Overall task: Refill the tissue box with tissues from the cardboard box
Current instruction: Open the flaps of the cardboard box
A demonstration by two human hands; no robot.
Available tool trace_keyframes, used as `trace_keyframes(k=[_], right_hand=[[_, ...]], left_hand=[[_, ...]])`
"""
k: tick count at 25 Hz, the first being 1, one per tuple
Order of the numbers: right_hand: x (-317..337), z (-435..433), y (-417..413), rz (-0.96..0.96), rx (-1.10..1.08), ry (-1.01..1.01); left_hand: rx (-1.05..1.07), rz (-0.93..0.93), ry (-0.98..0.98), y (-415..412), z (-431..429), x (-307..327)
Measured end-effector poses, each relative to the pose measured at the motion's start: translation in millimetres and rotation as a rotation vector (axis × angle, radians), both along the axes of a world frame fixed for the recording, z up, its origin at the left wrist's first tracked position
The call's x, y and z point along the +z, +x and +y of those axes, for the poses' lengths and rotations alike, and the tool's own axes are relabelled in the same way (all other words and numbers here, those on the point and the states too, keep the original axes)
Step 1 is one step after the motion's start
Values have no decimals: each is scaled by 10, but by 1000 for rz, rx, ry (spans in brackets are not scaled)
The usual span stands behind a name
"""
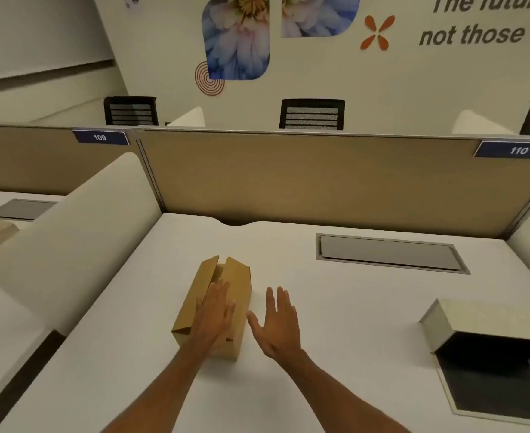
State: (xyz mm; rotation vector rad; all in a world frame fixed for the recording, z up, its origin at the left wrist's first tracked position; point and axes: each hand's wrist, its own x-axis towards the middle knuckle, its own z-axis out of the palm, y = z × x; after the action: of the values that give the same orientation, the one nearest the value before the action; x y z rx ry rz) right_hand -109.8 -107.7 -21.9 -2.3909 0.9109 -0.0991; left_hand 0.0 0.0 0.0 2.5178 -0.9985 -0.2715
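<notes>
A brown cardboard box [195, 303] lies on the white desk [335, 307], a little left of centre, its top flaps slightly parted at the far end. My left hand [215, 314] rests flat on top of it, fingers spread. My right hand [277, 323] hovers open just to the right of the box, not touching it. At the desk's right edge a beige tissue box [482, 320] lies on its side with its flap open, showing a dark inside. No tissues are in sight.
A grey cable hatch [388, 253] is set into the desk behind the boxes. Tan partition panels [320, 179] close off the back, and a rounded white divider [79, 232] the left. Black chairs stand beyond the partition.
</notes>
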Motion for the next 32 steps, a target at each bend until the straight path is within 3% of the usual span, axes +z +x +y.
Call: trace_keyframes(k=[2,15,21,28,32], right_hand=[[16,159,225,-23,-21,49],[37,471,975,-32,-145,228],[15,509,985,-68,-157,263],[-140,41,571,-478,-291,550],[-368,-170,262,-372,-344,450]], left_hand=[[31,55,-119,268,148,-35],[28,406,-70,892,373,-349],[-2,400,-123,883,393,-355],[-58,510,-344,1287,709,-198],[29,538,-385,1562,946,-274]])
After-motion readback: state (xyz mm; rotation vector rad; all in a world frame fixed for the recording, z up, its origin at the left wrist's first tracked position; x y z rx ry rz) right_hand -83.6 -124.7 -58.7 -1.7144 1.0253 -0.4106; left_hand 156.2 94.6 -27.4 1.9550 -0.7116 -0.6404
